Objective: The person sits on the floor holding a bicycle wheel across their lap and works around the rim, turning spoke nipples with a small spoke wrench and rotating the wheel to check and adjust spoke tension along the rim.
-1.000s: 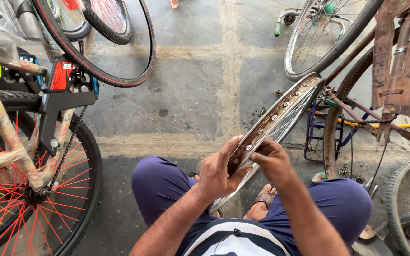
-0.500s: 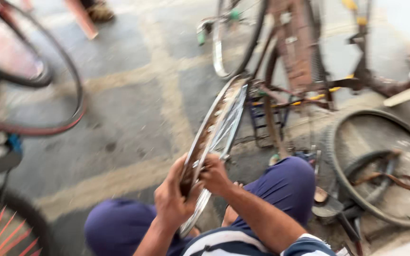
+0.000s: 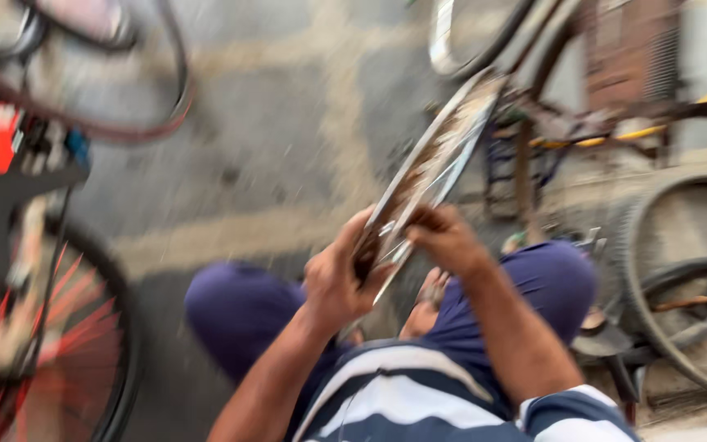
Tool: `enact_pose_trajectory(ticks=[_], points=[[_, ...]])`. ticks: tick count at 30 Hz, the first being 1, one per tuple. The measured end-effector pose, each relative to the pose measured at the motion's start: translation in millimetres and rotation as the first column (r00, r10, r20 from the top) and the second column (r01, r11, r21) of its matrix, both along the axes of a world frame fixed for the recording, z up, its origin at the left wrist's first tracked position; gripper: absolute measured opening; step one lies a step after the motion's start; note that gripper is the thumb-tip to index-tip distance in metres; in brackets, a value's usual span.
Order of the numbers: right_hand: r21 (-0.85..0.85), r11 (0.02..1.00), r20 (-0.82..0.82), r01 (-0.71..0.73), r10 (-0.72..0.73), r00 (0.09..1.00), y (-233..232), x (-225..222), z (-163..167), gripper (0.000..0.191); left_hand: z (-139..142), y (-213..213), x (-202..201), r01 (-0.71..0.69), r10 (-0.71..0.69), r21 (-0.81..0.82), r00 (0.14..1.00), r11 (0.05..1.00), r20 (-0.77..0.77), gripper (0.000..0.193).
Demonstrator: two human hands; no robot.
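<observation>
You are pinching the bare wheel rim (image 3: pixel 427 176) with your left hand (image 3: pixel 335 282) and right hand (image 3: pixel 445 237), both grips pressed tight, keeping it standing up between your knees.

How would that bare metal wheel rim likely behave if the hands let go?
The wheel rim looks like stiff metal, so it probably won't flop. Round and standing on edge, it would likely roll or tip without the left hand and right hand. Probably light, being thin.

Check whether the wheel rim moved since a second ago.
No; the camera swung, but the wheel rim still ends beside the rusty bicycle frame.
</observation>
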State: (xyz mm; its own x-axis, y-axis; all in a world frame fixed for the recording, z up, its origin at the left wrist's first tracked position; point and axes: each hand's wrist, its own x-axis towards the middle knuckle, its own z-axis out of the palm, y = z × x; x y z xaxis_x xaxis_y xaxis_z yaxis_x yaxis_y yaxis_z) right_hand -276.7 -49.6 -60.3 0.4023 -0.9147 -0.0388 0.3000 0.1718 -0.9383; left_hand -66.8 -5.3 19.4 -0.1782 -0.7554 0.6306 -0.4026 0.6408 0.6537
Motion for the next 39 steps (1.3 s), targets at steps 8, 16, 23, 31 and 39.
enact_pose_trajectory(ticks=[8,16,23,31,39], points=[[-0.275,0.949,-0.142,0.157,-0.202,0.969,10.5,-0.1,-33.6,0.013,-19.0,6.5,3.1,0.000,-0.001,0.014,1.000,1.000,0.019,0.077],[-0.067,0.965,0.037,0.253,-0.251,0.967,10.2,2.8,-5.5,0.034,-16.1,2.5,11.6,0.044,-0.045,0.026,0.999,0.999,0.004,0.078],[-0.186,0.952,0.259,0.241,-0.189,0.947,4.8,-2.7,-40.6,0.018,17.0,-25.2,-11.0,-0.052,0.055,-0.044,0.997,0.998,0.059,0.074],[-0.058,0.984,0.381,0.169,-0.135,0.915,0.7,-11.3,-23.2,0.005,39.6,-54.4,-39.9,-0.030,0.004,0.135,0.982,0.990,0.190,0.046],[-0.583,0.729,-0.012,0.360,-0.450,0.893,9.8,-3.9,17.2,0.023,25.0,-8.0,-14.8,-0.094,0.091,0.022,0.990,0.995,0.107,0.042]])
